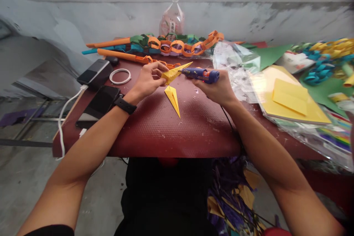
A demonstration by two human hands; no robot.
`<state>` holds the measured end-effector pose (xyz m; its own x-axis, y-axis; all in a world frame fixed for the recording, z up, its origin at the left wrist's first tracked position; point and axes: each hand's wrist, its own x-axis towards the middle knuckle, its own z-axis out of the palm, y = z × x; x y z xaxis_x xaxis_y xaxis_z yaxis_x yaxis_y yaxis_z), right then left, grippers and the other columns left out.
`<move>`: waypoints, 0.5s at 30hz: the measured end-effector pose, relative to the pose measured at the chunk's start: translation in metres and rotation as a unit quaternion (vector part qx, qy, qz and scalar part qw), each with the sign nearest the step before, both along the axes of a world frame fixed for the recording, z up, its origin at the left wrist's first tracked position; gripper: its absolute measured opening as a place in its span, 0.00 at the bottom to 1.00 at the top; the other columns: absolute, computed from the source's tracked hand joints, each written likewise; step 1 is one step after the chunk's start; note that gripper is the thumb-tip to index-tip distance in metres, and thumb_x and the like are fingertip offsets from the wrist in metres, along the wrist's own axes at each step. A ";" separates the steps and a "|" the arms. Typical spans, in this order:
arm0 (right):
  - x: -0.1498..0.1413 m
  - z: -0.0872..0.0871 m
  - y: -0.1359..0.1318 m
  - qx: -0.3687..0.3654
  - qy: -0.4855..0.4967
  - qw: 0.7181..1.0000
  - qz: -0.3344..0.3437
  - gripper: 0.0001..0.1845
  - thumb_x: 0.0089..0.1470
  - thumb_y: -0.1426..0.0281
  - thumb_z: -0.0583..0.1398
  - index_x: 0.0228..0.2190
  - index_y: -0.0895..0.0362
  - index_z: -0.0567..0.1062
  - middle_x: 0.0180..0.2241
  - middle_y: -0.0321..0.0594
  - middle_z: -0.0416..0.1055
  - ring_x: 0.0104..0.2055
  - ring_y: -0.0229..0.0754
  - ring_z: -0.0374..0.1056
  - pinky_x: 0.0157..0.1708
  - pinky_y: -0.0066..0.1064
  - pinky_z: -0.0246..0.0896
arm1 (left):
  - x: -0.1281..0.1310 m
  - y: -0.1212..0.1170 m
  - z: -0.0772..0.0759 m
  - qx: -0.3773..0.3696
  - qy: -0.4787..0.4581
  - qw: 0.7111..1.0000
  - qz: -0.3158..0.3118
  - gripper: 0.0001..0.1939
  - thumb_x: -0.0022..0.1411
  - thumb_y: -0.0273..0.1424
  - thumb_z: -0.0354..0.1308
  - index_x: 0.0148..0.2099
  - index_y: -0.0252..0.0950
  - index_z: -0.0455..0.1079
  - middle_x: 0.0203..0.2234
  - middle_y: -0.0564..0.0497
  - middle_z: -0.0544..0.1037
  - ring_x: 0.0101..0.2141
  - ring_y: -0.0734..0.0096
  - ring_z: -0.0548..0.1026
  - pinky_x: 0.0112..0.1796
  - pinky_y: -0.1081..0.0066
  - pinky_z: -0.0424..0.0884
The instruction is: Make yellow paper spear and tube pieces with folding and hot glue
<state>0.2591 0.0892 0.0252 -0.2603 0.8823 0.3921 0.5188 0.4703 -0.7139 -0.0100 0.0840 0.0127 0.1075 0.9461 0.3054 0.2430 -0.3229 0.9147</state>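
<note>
Pinching a folded yellow paper piece (pixel 177 72) between thumb and fingers, the left hand (pixel 149 78) holds it above the worktop (pixel 149 129), its long point slanting up and away to that hand's right. The right hand (pixel 219 87) is wrapped around a blue glue gun (pixel 199 74), whose nozzle reaches toward the left hand and meets the paper's face or sits just beside it; which of these cannot be told. Just below the left hand's fingertips, a second yellow piece (pixel 173 102) lies on the worktop, its narrow tip aimed toward the near edge. Left of the left hand is a white ring of cable (pixel 120 76), with a black phone (pixel 101 102) nearer the wrist, which wears a dark band (pixel 125 104). Beyond both hands runs an orange paper chain (pixel 177 48), and behind it stands a clear bottle (pixel 174 14) with a white cap. Right of the right hand are a crumpled clear bag (pixel 235 57) and, farther out, yellow sheets (pixel 290 97).
</note>
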 end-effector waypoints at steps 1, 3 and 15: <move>0.000 0.000 0.000 0.003 0.001 1.000 -0.001 0.09 0.53 0.69 0.72 0.30 0.52 0.77 0.27 0.35 0.71 0.33 0.41 0.65 0.32 0.36 0.64 | 0.000 0.000 0.000 -0.002 -0.002 1.000 0.001 0.17 0.53 0.16 0.69 0.43 0.37 0.77 0.37 0.52 0.83 0.39 0.68 0.84 0.39 0.70 0.84; 0.001 -0.001 0.001 0.011 0.003 1.000 -0.006 0.08 0.52 0.69 0.72 0.29 0.52 0.77 0.25 0.34 0.70 0.31 0.41 0.64 0.32 0.36 0.63 | 0.000 0.000 0.000 -0.004 -0.009 1.000 0.002 0.16 0.54 0.15 0.68 0.43 0.36 0.77 0.38 0.51 0.83 0.39 0.68 0.84 0.40 0.69 0.84; 0.006 -0.001 0.008 0.068 0.014 0.998 -0.011 0.17 0.51 0.64 0.69 0.21 0.51 0.66 0.21 0.33 0.62 0.27 0.38 0.55 0.29 0.38 0.53 | -0.003 0.004 -0.004 -0.010 -0.010 1.000 0.010 0.17 0.52 0.16 0.67 0.42 0.37 0.77 0.36 0.52 0.84 0.35 0.71 0.83 0.35 0.71 0.83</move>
<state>0.2647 0.0969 0.0244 -0.2293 0.8257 0.5154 0.5108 0.5528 -0.6584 -0.0133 0.0882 0.0085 0.0834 0.9540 0.2881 0.2308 -0.2997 0.9257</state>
